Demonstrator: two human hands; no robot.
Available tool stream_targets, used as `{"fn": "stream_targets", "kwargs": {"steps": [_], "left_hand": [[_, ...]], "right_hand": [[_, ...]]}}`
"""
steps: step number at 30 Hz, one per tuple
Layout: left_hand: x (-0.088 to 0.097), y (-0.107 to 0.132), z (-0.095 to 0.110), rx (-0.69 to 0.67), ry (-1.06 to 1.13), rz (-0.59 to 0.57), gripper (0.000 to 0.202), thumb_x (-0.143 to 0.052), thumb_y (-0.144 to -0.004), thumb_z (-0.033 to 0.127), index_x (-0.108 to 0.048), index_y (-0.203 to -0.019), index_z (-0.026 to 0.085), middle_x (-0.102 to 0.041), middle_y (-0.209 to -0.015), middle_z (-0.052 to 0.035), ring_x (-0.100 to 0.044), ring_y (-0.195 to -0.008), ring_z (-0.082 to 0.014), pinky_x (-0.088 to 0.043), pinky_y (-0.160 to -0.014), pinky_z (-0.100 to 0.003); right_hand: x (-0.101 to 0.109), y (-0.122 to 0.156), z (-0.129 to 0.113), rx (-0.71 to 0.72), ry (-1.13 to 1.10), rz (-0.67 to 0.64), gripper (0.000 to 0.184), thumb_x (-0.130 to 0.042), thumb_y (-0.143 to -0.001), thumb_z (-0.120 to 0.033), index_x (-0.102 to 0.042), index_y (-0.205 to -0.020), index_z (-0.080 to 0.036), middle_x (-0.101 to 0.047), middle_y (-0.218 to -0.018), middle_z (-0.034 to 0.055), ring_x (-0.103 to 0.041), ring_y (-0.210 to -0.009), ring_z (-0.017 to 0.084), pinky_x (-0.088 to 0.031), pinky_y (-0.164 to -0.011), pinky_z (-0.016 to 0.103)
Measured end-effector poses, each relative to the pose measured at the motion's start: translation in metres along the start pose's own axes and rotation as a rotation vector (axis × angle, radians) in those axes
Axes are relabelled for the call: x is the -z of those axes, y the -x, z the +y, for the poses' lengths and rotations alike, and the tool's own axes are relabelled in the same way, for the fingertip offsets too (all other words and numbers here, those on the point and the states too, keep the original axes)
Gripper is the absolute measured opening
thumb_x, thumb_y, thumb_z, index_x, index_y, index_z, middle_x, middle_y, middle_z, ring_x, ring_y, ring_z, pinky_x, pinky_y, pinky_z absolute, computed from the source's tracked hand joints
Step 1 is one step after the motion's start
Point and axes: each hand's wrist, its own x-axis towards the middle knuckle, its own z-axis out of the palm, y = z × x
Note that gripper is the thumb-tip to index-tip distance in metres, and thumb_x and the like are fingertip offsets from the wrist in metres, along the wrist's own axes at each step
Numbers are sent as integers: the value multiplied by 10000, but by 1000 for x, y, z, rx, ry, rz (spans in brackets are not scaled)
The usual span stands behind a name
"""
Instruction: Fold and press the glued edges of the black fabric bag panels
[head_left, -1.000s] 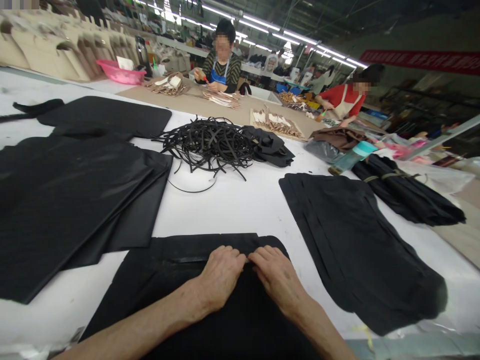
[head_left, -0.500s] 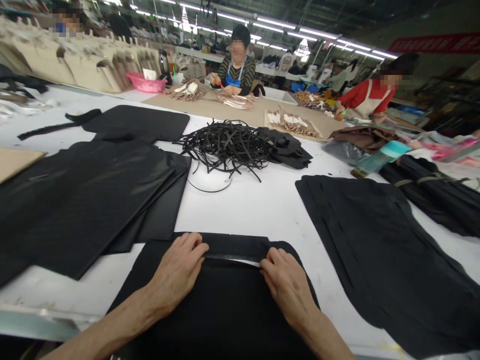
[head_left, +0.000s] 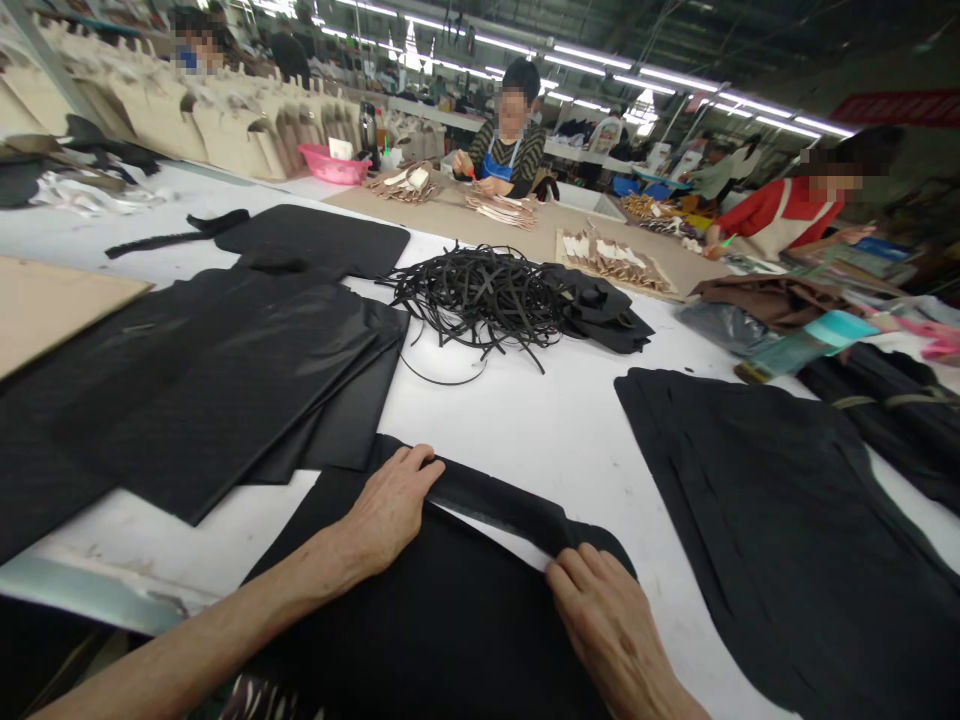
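Note:
A large black panel (head_left: 435, 625) with rounded far corners lies in front of me. Along its far edge runs a black strip (head_left: 499, 503), slanting down to the right, and a white gap shows between strip and panel. My left hand (head_left: 394, 508) has its fingers closed on the strip's left part, the fingertips at its far edge. Nearer to me, my right hand (head_left: 609, 612) is curled closed at the strip's right end, above the panel's right corner. Both sets of fingers partly hide what they grip.
Black sheets (head_left: 202, 400) are stacked at left, and a stack of black panels (head_left: 765, 480) lies at right. Beyond are a tangle of black cords (head_left: 487, 300), a pink basin (head_left: 334, 165) and a teal-lidded bottle (head_left: 806, 345). Two co-workers sit across the table.
The strip has gone from nearly level to slanted. My left hand has moved farther away and my right hand closer to me, while the whole view has shifted.

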Motion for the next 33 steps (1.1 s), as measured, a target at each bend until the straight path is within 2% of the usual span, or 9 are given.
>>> {"fn": "stream_targets", "kwargs": {"steps": [4,6,8,11,15,20,27,29,33], "left_hand": [[5,8,2,-29,186,96,390,-335,-791,-9,-565,-1043,178,-538,-1124,-60,-472,-1029,-187,-425,-905,-336],[5,12,5,-118,208,68,349,-360,-811,12,-562,-1037,185,-558,-1087,-45,-470,-1007,-184,-412,-906,-340],[2,15,7,-189,178,-2,309,-382,-828,37,-558,-1030,191,-574,-1034,-36,-473,-963,-187,-415,-874,-347],[-7,17,10,-201,73,-60,250,-398,-844,67,-562,-986,192,-569,-959,-37,-466,-892,-203,-418,-804,-366],[-16,19,12,-188,1,-42,201,-391,-861,80,-558,-887,191,-529,-935,-34,-439,-846,-199,-405,-746,-353],[-18,21,13,-200,-31,9,183,-394,-851,52,-531,-842,173,-498,-988,-43,-419,-870,-194,-391,-769,-340],[-16,24,14,-228,-96,-38,197,-391,-833,27,-515,-821,179,-520,-864,-31,-411,-810,-200,-372,-754,-354],[-16,26,12,-216,-80,-56,196,-379,-848,44,-512,-815,184,-519,-856,-30,-413,-804,-199,-372,-756,-351],[-17,28,10,-194,0,-91,213,-342,-879,70,-515,-850,192,-522,-867,-28,-424,-817,-195,-378,-767,-335]], "right_hand": [[0,-5,0,-56,23,29,179,-510,-786,-60,-542,-809,-234,-501,-709,8,-393,-690,209,-237,-629,360],[2,-10,-3,-70,15,16,171,-529,-782,-68,-546,-794,-237,-509,-707,6,-392,-684,208,-231,-621,359],[4,-15,-7,-85,7,9,164,-543,-781,-77,-549,-779,-241,-515,-707,4,-393,-683,208,-228,-616,359],[6,-19,-10,-117,22,3,157,-560,-782,-90,-555,-770,-247,-519,-708,3,-400,-696,214,-235,-628,363],[7,-19,-14,-156,72,-21,152,-594,-771,-105,-565,-791,-253,-531,-746,5,-411,-722,222,-249,-645,366],[6,-23,-28,-187,79,-6,168,-599,-762,-85,-566,-801,-245,-527,-787,15,-423,-710,209,-267,-630,347],[6,-37,-41,-237,129,45,132,-550,-788,-106,-554,-730,-224,-535,-762,44,-473,-672,219,-300,-583,343],[13,-35,-33,-287,34,51,112,-567,-815,-194,-543,-711,-226,-541,-748,26,-488,-619,187,-309,-542,314],[32,-29,-9,-469,-321,29,268,-598,-822,-385,-501,-628,-228,-487,-601,-49,-469,-504,111,-320,-469,244]]}}
